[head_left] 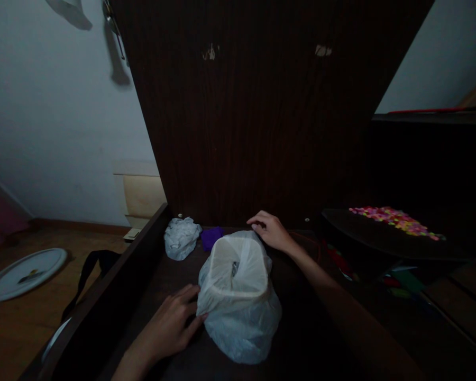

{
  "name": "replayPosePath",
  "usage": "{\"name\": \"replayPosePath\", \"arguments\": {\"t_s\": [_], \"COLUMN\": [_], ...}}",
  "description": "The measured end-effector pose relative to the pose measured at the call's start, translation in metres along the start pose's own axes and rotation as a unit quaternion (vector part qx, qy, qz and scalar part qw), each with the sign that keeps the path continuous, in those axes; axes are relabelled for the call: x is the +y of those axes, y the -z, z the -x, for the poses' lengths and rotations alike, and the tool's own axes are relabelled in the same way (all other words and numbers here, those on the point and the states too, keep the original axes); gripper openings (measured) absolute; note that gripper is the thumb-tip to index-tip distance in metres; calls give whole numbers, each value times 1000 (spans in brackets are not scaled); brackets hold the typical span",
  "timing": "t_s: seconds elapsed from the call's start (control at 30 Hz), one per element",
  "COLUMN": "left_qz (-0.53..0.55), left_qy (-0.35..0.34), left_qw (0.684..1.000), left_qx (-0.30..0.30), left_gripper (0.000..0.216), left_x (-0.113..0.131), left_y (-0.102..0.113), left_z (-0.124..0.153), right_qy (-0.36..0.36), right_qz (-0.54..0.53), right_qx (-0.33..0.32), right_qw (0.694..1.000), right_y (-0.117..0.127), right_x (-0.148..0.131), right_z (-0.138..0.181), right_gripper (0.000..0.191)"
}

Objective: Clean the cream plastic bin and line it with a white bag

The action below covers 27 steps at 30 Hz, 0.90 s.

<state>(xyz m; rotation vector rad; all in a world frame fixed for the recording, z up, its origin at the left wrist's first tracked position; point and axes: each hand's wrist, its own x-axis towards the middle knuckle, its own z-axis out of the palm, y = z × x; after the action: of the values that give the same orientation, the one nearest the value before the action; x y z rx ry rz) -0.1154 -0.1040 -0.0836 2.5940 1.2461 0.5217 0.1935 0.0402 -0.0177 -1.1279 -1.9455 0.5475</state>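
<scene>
A square, pale-rimmed bin [257, 288] stands on the dark wooden surface, lined with a thin whitish plastic bag [241, 330] that is folded over its rim and hangs loosely around its sides. At the bag's left side is my left hand [174, 320], its fingers and thumb apart and touching the plastic. My right hand [275, 231] is at the far right corner of the rim, fingers stretched out to the left and loosely bent. Something small and dark shows down inside the bin, too dim to name.
Behind the bin lie a crumpled white plastic bag [182, 238] and a purple item [211, 238]. A raised wooden edge [115, 280] runs along the left. Colourful small pieces [396, 221] cover a dark surface at right. A white oval lid-like object [27, 272] is on the floor.
</scene>
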Motion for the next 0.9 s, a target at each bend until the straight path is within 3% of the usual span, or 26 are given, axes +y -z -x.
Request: {"name": "replayPosePath", "arguments": {"t_s": [0.1,0.13,0.27,0.37,0.47,0.53,0.6,0.67,0.77,0.9], "left_qz": [1,6,-27,-51,-38,-34,-14,7,10,-43], "left_qy": [23,29,110,210,245,207,110,28,-50,-63], "left_qw": [999,999,990,976,968,978,990,994,998,995], "left_qx": [30,35,83,16,-28,17,90,108,24,-64], "left_gripper": [21,24,24,16,18,25,28,27,25,17], "left_x": [-6,-8,-14,-18,-15,-5,11,28,46,43], "left_y": [26,35,63,75,83,89,95,99,98,89], "left_z": [-6,-9,-26,-37,-44,-50,-59,-70,-88,-99], "right_qy": [37,80,194,191,157,149,130,99,75,76], "right_qz": [10,14,52,98,116,117,137,175,215,204], "right_qx": [20,2,-196,-359,-377,-345,-340,-363,-391,-384], "right_qw": [999,997,960,908,905,919,921,910,892,897], "right_y": [16,20,15,0,-14,-21,-26,-31,-35,-31], "right_x": [-33,-47,-88,-95,-88,-84,-82,-82,-83,-82], "right_z": [3,4,8,13,18,21,22,21,16,14], "right_gripper": [20,17,22,27,41,45,47,42,23,14]}}
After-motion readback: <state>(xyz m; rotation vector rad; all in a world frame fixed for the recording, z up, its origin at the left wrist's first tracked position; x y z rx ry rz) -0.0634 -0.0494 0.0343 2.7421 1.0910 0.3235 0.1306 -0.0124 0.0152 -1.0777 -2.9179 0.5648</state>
